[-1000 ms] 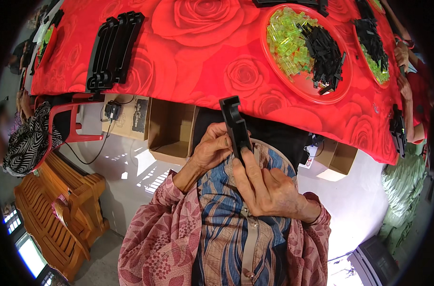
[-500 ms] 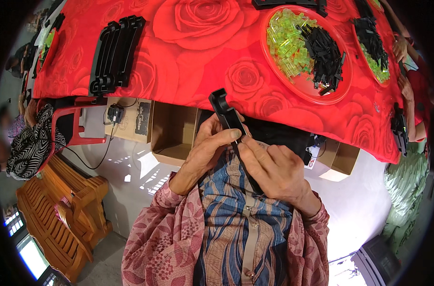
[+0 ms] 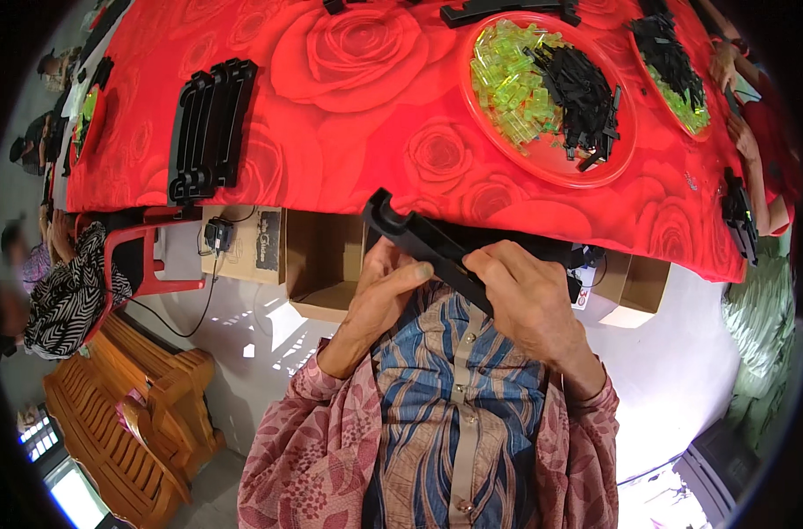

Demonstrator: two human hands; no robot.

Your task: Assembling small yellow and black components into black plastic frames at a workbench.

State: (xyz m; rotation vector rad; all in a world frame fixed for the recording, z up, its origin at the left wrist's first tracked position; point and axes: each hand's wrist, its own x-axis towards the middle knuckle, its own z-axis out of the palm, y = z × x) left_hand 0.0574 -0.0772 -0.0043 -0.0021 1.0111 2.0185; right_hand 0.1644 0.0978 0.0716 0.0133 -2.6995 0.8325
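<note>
A long black plastic part (image 3: 423, 245) is held in both hands just below the near edge of the red rose-patterned table (image 3: 349, 132). My left hand (image 3: 382, 295) grips it from underneath near its hooked upper-left end. Fingers of my right hand (image 3: 525, 300) wrap over its lower right end. The part lies tilted, its hooked end up and to the left. On the table ahead, a red round tray (image 3: 551, 163) holds several clear yellow-green pieces (image 3: 512, 84) and black pieces (image 3: 582, 93).
A stack of black parts (image 3: 209, 128) lies at the table's left. A second red tray (image 3: 675, 66) sits far right, near another person's arm (image 3: 750, 141). Open cardboard boxes (image 3: 327, 264) stand under the table, a red chair (image 3: 146, 256) and wooden bench (image 3: 119, 423) to the left.
The black part swung from nearly upright to a slanted, flatter pose and rose toward the table edge. Both hands kept hold, shifting along it.
</note>
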